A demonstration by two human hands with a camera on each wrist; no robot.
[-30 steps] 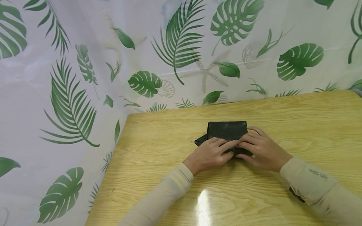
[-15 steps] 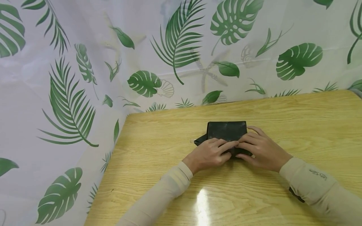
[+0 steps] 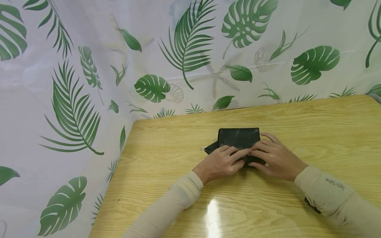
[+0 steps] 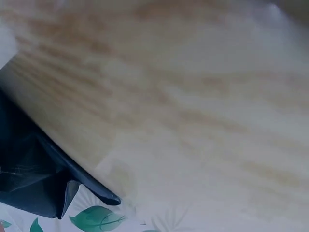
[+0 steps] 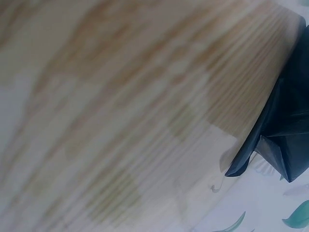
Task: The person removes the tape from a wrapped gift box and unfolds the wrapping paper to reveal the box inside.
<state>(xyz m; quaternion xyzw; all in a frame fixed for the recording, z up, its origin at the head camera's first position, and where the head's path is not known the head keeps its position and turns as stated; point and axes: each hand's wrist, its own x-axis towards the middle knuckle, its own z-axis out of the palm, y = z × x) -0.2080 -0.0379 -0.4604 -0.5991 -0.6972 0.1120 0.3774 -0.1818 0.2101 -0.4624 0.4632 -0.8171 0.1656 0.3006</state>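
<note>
A folded black sheet [image 3: 238, 136], thin and slightly shiny, lies on the table with a flat rectangular panel at the back and a pointed flap [image 3: 211, 147] sticking out at its left. My left hand [image 3: 221, 162] pinches its front edge, index finger stretched along the top and thumb below. From the right, my right hand [image 3: 275, 158] pinches the same edge, its fingertips meeting the left index finger. Both hands cover much of the front part. Creases and folded corners of the black sheet [image 4: 34, 169] show in the left wrist view; the right wrist view has its dark folded end [image 5: 294, 111].
The wood-grain table [image 3: 166, 138] meets a white leaf-print cloth [image 3: 196, 89] along its back and left edges. A small dark object [image 3: 312, 205] shows beneath the right sleeve. Light glares off the tabletop near the front.
</note>
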